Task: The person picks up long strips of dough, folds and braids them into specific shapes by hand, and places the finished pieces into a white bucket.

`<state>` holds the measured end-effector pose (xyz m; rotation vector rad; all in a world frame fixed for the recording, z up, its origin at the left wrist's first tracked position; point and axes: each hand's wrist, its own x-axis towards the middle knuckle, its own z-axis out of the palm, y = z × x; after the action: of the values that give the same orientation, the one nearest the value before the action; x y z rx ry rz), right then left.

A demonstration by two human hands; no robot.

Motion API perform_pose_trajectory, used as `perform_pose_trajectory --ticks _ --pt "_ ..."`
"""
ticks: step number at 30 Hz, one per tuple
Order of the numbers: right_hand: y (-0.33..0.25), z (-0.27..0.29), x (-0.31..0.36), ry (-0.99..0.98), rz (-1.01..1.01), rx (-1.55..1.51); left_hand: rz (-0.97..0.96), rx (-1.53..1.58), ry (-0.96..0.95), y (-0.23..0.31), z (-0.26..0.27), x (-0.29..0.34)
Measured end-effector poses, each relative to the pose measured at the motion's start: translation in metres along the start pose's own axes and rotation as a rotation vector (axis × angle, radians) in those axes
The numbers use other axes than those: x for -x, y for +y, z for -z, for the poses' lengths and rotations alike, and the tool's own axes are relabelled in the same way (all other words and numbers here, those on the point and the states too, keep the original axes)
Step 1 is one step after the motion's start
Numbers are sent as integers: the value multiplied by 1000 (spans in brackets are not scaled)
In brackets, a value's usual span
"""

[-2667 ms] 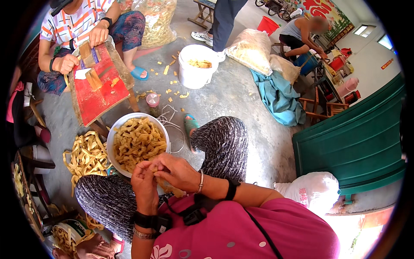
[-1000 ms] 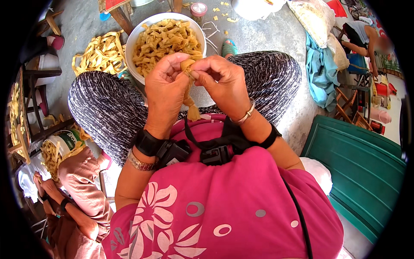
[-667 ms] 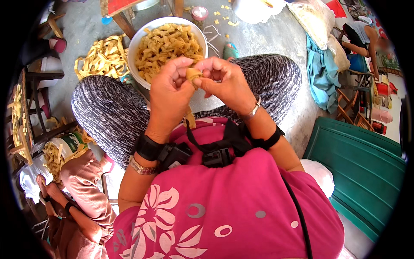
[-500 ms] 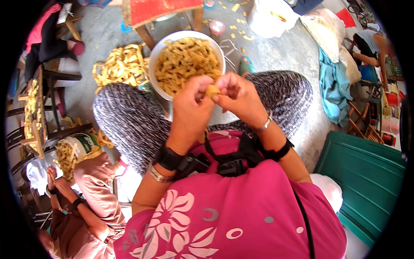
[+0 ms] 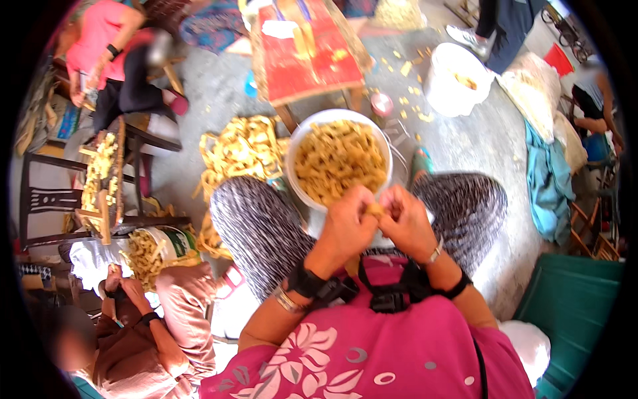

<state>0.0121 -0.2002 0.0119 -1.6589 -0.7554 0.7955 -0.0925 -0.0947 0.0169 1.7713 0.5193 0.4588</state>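
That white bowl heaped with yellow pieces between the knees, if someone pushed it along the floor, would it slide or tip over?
The white bowl looks wide and low, so it would probably slide rather than tip. It is heaped with yellow pieces, so it is likely fairly heavy, and a sharp shove might spill some over the rim.

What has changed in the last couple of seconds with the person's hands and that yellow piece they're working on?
Little. Both hands, the left hand and right hand, still pinch the same small yellow piece between them above the lap. The view has tipped forward, so the white bowl of yellow pieces, the red table and the white bucket now show. Nothing was let go.
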Motion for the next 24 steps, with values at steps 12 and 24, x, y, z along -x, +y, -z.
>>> perform_pose_trajectory --ticks 12,24 --pt "-7 -2 -4 15 -55 -335 1 -77 -95 8 -1 -1" --pt "2 27 -6 -275 20 -471 104 197 -84 21 -4 0"
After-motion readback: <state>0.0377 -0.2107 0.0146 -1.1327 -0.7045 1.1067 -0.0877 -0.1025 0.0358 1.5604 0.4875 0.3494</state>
